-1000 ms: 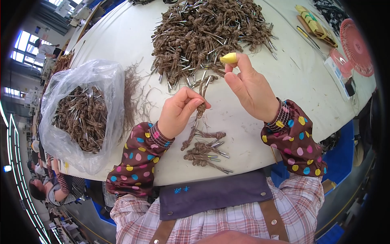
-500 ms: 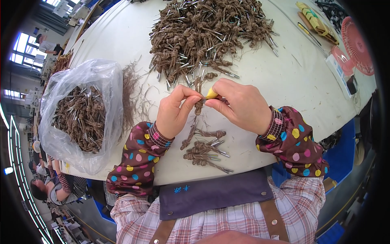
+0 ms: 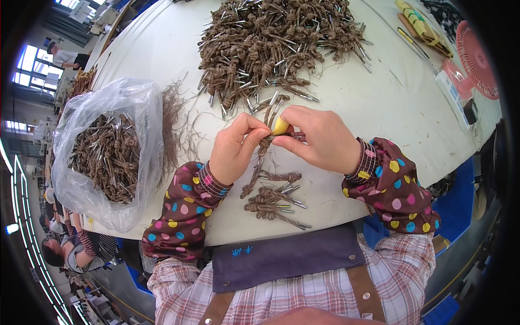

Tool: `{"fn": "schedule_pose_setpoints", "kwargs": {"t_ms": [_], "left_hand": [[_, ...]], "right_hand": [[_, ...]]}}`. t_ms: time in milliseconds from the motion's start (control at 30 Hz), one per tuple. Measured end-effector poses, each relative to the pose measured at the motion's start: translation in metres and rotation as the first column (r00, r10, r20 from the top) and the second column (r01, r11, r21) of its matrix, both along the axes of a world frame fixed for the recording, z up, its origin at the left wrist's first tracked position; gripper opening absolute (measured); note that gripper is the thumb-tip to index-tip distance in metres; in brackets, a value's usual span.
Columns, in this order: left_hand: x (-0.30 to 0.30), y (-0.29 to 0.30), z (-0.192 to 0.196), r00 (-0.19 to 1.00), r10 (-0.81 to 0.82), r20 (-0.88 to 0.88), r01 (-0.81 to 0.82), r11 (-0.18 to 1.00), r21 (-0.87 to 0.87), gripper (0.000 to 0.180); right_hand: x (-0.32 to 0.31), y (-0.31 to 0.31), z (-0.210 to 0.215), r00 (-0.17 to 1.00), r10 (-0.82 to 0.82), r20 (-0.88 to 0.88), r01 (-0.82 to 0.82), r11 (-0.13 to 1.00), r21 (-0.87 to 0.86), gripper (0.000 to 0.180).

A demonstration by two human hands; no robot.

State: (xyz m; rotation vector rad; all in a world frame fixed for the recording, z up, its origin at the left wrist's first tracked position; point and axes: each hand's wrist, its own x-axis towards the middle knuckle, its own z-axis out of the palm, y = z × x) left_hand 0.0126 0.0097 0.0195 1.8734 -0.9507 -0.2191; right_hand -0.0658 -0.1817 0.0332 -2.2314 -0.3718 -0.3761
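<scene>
left hand (image 3: 234, 154): pinching the top of a knotted cord piece (image 3: 259, 162), fingers closed on it
right hand (image 3: 319, 138): gripping a small yellow tool (image 3: 280, 126), tip against the same cord
cord piece: hangs between both hands, just above the table (image 3: 379, 103) edge
done pile (image 3: 273, 200): few cords, right below the hands
big pile (image 3: 281, 43): far side of hands
bag (image 3: 108, 154): clear plastic, left, full of cords
fan (image 3: 476, 59): pink, far right

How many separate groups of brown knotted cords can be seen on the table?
3: a large heap at the far side, a small pile near the table edge, and one lot inside the plastic bag. Single cords cannot be counted.
</scene>
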Motion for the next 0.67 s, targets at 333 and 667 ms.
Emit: {"fn": "schedule_pose_setpoints", "kwargs": {"t_ms": [333, 667], "left_hand": [[-0.002, 0.001, 0.003, 0.992, -0.038, -0.119, 0.025, 0.994, -0.105, 0.009], [-0.003, 0.002, 0.004, 0.955, -0.209, -0.213, 0.191, 0.976, -0.100, 0.008]], "right_hand": [[0.008, -0.012, 0.008, 0.943, 0.077, -0.323, 0.040, 0.939, 0.341, 0.032], [0.022, -0.009, -0.016, 0.855, 0.369, -0.363, 0.035, 0.659, 0.752, 0.039]]}}
